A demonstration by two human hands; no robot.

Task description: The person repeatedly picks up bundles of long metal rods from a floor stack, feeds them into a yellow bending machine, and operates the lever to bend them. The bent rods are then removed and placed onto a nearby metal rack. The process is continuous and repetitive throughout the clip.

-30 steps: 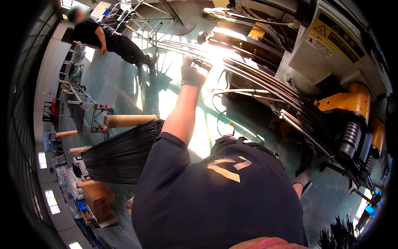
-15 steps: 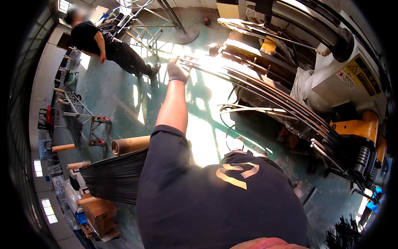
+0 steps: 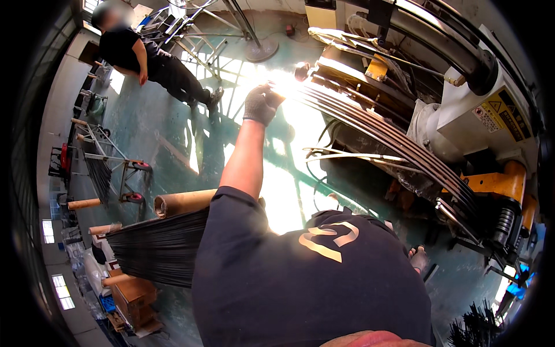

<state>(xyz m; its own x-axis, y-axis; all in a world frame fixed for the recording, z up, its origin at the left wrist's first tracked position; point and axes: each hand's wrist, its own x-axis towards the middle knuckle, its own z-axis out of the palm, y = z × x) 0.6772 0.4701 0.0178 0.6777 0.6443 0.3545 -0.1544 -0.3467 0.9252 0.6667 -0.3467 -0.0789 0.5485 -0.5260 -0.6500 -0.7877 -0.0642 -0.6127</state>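
Observation:
My left hand (image 3: pixel 263 106), in a grey glove, reaches far forward with its fingers closed at the far ends of several long thin metal rods (image 3: pixel 381 124). Bright glare washes out the contact there. The rods run side by side from that hand toward the machine at the right, curving in the wide view. Beside my right hip is my right hand (image 3: pixel 418 258), gloved in grey and mostly behind my body. Its fingertips show only in part, so its grip cannot be made out.
A white and orange machine (image 3: pixel 483 118) with warning labels fills the right side. At far left stands a person (image 3: pixel 130 58) in dark clothes. A rack of black rods (image 3: pixel 156 246), a cardboard tube (image 3: pixel 182 202) and a wheeled frame (image 3: pixel 118 159) lie to my left.
My left hand has moved right, its wrist turning, and the rods' far ends have shifted right with it. More of my right hand shows beside my hip.

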